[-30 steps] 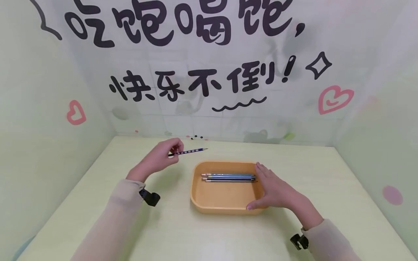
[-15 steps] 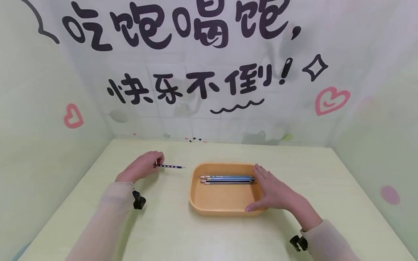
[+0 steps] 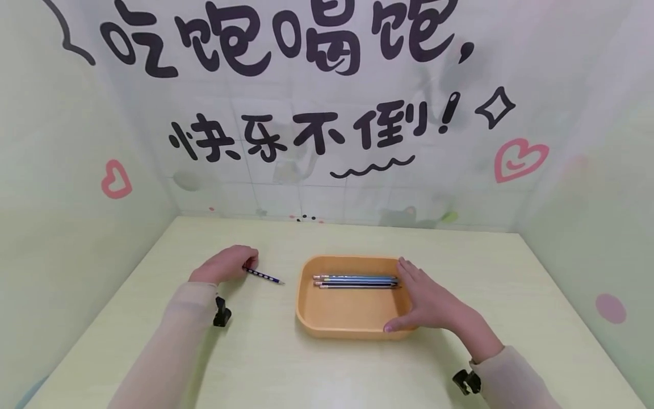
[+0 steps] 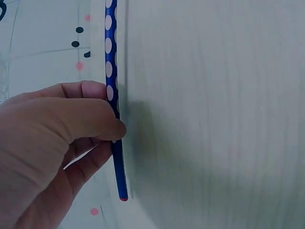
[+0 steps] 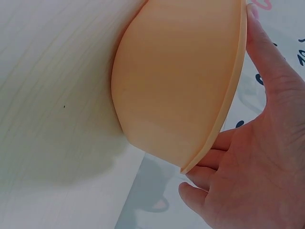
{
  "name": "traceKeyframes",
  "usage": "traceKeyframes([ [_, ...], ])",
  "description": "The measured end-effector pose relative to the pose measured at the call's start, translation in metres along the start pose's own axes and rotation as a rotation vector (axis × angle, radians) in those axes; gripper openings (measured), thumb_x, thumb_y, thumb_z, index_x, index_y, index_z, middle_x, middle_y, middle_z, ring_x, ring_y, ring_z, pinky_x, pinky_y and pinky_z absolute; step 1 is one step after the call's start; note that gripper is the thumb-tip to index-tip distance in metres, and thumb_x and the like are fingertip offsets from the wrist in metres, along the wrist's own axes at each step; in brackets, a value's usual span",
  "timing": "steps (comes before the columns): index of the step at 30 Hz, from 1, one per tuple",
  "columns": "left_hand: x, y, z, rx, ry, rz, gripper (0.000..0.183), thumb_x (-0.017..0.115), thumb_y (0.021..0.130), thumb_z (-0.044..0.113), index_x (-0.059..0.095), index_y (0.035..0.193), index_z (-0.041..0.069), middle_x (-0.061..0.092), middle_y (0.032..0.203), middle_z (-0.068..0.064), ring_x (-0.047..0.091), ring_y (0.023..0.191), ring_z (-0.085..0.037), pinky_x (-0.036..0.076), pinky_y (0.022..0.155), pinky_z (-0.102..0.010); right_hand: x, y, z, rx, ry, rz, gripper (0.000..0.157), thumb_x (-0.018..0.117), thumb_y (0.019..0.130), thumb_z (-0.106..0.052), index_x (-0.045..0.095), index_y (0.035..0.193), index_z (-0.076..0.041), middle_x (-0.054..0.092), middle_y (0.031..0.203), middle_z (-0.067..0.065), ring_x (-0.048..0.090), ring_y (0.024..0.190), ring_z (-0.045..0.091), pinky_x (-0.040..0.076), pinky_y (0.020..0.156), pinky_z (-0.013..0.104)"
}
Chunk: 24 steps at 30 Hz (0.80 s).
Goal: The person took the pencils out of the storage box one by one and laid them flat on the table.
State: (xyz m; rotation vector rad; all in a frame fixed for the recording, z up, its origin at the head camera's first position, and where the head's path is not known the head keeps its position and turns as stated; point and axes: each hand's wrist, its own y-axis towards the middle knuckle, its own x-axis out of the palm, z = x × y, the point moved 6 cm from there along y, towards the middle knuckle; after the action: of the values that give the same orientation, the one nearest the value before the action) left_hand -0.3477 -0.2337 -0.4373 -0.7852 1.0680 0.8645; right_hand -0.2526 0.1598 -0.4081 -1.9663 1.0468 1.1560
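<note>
Since the frame half a second earlier, the pencil [image 4: 111, 57] has rotated, its point now angled toward the near side; the left hand [image 3: 225, 264] has shifted slightly nearer. The pencil is left of the tray [image 3: 342, 309], low over the desk [image 3: 281, 363]; contact is unclear. Left fingers pinch it near the blunt end. Right hand [image 3: 431, 298] fingers grip the tray's right end; other pencils [image 3: 356, 281] lie inside. Probable step: setting down. Next move: lower flat, then release.

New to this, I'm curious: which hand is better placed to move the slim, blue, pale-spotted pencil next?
Probably the left hand: it pinches the pencil. The right hand is farther away, touching the rounded, orange, plastic-looking tray.
</note>
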Motion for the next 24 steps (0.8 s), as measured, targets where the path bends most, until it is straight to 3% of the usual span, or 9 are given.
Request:
traceKeyframes([
  [4,0.000,0.003,0.000,0.010,-0.006,0.006,0.031,0.047,0.075,-0.019,0.053,0.077,0.011,0.048,0.075,0.000,0.044,0.075,-0.017,0.036,0.070,-0.030,-0.007,0.000,-0.001,-0.003,-0.005,0.007,0.132,0.079,0.068,-0.066,0.014,0.155,0.009,0.011,0.164,0.028,0.013,0.151,0.047,0.019,0.120,0.062],
  [9,-0.005,0.004,-0.003,0.001,0.012,0.029,0.031,0.052,0.079,-0.017,0.056,0.082,0.013,0.052,0.081,-0.001,0.047,0.081,-0.020,0.040,0.074,-0.031,-0.012,0.003,-0.001,-0.003,-0.013,0.022,0.132,0.080,0.068,-0.065,0.013,0.155,0.009,0.011,0.164,0.027,0.013,0.152,0.046,0.019,0.120,0.061],
  [15,-0.004,-0.006,-0.005,-0.027,-0.065,0.027,0.025,0.059,0.081,-0.012,0.058,0.092,0.010,0.056,0.090,-0.002,0.048,0.086,-0.019,0.043,0.078,-0.034,-0.002,0.003,-0.005,0.013,0.046,-0.009,0.133,0.080,0.067,-0.066,0.012,0.156,0.006,0.009,0.165,0.025,0.011,0.153,0.044,0.016,0.122,0.060],
  [18,-0.003,-0.006,0.000,-0.005,-0.109,0.043,0.019,0.062,0.081,-0.007,0.057,0.093,0.008,0.057,0.091,-0.002,0.050,0.088,-0.019,0.046,0.081,-0.037,0.002,0.001,-0.007,0.013,0.041,-0.018,0.133,0.080,0.066,-0.067,0.014,0.156,0.007,0.011,0.165,0.025,0.012,0.153,0.045,0.017,0.121,0.061],
  [24,-0.013,0.008,0.019,0.045,-0.233,0.096,0.018,0.064,0.083,0.002,0.060,0.099,0.006,0.061,0.097,-0.004,0.056,0.095,-0.020,0.050,0.088,-0.040,-0.003,-0.003,-0.005,0.016,0.023,0.001,0.132,0.080,0.067,-0.066,0.014,0.155,0.008,0.012,0.164,0.026,0.013,0.152,0.045,0.018,0.121,0.061],
])
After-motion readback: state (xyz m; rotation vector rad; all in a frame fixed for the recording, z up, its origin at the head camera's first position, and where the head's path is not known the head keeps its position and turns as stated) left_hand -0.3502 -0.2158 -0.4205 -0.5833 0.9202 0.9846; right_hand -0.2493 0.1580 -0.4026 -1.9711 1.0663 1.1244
